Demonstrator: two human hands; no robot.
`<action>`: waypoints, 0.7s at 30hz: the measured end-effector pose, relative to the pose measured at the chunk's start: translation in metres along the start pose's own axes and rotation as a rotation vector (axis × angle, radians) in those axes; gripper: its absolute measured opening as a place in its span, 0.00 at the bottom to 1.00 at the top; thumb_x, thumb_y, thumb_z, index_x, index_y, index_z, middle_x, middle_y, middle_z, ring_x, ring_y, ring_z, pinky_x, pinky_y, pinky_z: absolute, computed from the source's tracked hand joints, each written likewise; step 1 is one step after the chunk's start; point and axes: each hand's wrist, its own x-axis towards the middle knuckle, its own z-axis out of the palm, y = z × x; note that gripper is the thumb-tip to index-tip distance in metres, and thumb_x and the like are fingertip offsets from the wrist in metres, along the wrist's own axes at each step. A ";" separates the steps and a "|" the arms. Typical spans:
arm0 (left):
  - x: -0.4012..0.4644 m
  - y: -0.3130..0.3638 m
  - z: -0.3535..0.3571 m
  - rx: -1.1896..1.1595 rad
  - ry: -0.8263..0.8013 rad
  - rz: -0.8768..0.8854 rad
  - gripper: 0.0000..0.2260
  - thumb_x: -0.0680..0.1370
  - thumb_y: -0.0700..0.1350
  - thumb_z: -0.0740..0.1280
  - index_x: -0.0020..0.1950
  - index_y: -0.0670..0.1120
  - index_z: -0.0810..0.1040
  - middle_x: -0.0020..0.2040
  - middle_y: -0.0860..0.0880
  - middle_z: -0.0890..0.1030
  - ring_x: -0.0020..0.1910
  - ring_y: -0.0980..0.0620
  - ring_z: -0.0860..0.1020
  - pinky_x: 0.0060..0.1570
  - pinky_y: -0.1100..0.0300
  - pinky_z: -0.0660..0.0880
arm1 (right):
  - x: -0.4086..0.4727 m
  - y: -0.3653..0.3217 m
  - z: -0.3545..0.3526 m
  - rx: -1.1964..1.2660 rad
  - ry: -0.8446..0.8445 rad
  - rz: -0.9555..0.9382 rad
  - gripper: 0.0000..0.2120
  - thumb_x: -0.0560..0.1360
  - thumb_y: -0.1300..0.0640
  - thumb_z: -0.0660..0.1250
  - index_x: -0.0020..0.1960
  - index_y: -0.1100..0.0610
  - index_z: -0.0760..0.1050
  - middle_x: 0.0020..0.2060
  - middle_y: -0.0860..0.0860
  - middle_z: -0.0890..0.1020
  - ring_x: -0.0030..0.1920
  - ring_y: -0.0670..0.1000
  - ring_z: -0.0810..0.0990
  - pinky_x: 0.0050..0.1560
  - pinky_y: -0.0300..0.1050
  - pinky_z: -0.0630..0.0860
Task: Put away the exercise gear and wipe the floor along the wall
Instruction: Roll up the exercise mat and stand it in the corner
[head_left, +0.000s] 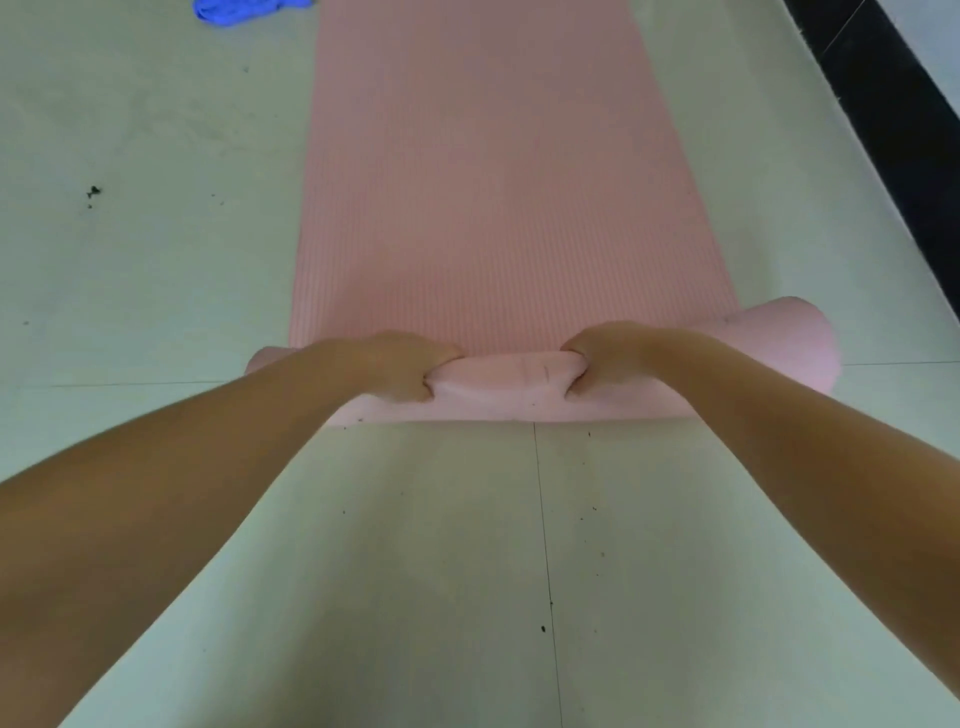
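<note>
A pink exercise mat lies flat on the pale tiled floor and stretches away from me to the top of the view. Its near end is curled into a thick roll lying across the mat. My left hand grips the roll left of its middle, fingers curled over the top and thumb underneath. My right hand grips it right of the middle in the same way. The roll's ends stick out past both hands. A blue cloth lies bunched on the floor at the top left, beside the mat.
A dark skirting strip runs along the wall at the right, close to the mat's right edge. Small dark specks of dirt dot the floor tiles on the left and in front of the roll.
</note>
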 end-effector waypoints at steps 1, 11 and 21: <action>0.003 0.000 -0.007 -0.089 -0.063 -0.021 0.24 0.73 0.43 0.65 0.69 0.51 0.66 0.61 0.47 0.76 0.52 0.50 0.72 0.48 0.59 0.68 | 0.006 0.002 -0.007 0.063 -0.063 0.021 0.17 0.72 0.52 0.70 0.60 0.52 0.76 0.52 0.49 0.81 0.49 0.52 0.77 0.50 0.43 0.71; 0.009 0.043 0.036 0.476 0.459 -0.177 0.37 0.74 0.41 0.65 0.77 0.49 0.46 0.75 0.35 0.54 0.73 0.34 0.56 0.64 0.29 0.56 | 0.066 0.028 -0.034 0.082 -0.133 0.094 0.27 0.69 0.44 0.73 0.64 0.51 0.70 0.58 0.49 0.77 0.57 0.55 0.76 0.61 0.54 0.71; 0.063 0.024 0.024 0.317 0.208 -0.314 0.45 0.74 0.36 0.63 0.74 0.55 0.32 0.77 0.41 0.45 0.74 0.35 0.48 0.65 0.29 0.52 | 0.013 0.018 0.060 -0.324 0.688 -0.112 0.37 0.71 0.47 0.70 0.75 0.56 0.60 0.74 0.61 0.61 0.74 0.64 0.59 0.65 0.75 0.53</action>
